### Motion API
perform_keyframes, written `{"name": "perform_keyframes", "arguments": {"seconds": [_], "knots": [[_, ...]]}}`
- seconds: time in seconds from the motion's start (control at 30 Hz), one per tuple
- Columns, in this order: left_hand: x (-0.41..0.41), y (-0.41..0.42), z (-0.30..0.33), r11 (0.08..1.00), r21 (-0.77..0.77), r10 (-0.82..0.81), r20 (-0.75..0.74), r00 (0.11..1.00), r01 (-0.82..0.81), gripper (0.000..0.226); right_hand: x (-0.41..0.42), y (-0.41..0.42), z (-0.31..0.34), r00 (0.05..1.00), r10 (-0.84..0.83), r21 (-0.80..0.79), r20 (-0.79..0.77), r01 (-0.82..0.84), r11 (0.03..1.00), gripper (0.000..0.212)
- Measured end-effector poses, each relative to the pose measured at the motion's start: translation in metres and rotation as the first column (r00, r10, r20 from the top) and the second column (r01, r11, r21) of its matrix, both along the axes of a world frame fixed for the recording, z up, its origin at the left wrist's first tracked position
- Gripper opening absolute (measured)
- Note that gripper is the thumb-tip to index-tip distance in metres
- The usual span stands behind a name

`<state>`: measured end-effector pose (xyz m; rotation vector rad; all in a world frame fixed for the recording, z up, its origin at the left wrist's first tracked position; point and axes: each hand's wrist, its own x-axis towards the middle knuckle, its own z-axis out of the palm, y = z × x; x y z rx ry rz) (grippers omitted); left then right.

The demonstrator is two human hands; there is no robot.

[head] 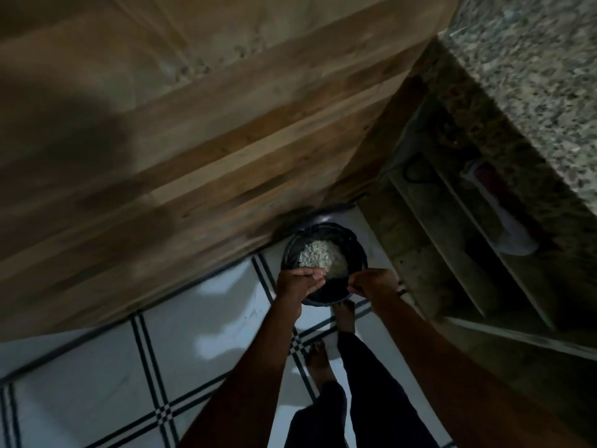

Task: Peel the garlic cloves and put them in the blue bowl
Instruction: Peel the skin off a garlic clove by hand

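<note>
I look down at a dark round bin lined with a black bag, standing on the floor. A heap of pale, papery scraps lies inside it. My left hand hangs over the bin's near-left rim with its fingers straight and tilted toward the opening; I see nothing in it. My right hand has its fingers curled and pinches the near-right rim of the bin or its liner. No blue bowl and no garlic cloves are in view.
A wooden panel fills the left and top, close behind the bin. A speckled granite counter is at the upper right, with dim shelves under it. My bare feet stand on white floor tiles with dark lines.
</note>
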<state>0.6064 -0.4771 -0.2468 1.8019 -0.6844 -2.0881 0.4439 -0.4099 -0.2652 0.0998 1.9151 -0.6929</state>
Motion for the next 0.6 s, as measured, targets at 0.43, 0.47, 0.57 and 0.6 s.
{"name": "perform_keyframes", "arguments": {"seconds": [0.43, 0.47, 0.57, 0.6], "knots": [[-0.048, -0.032, -0.124, 0.818, -0.292, -0.219, 0.638, 0.738, 0.495, 0.020, -0.029, -0.044, -0.125, 0.873, 0.422, 0.146, -0.243, -0.397, 0.906, 0.020], [-0.049, -0.033, -0.127, 0.744, -0.239, -0.353, 0.651, 0.672, 0.623, 0.011, -0.029, -0.045, -0.137, 0.853, 0.452, 0.144, -0.259, -0.429, 0.892, 0.019], [-0.042, -0.035, -0.151, 0.647, -0.287, -0.335, 0.725, 0.602, 0.706, 0.014, -0.029, -0.049, -0.167, 0.861, 0.479, 0.100, -0.170, -0.468, 0.878, 0.025], [-0.040, -0.035, -0.158, 0.638, -0.263, -0.362, 0.727, 0.583, 0.724, 0.013, -0.030, -0.050, -0.173, 0.859, 0.497, 0.103, -0.125, -0.487, 0.868, 0.028]]}}
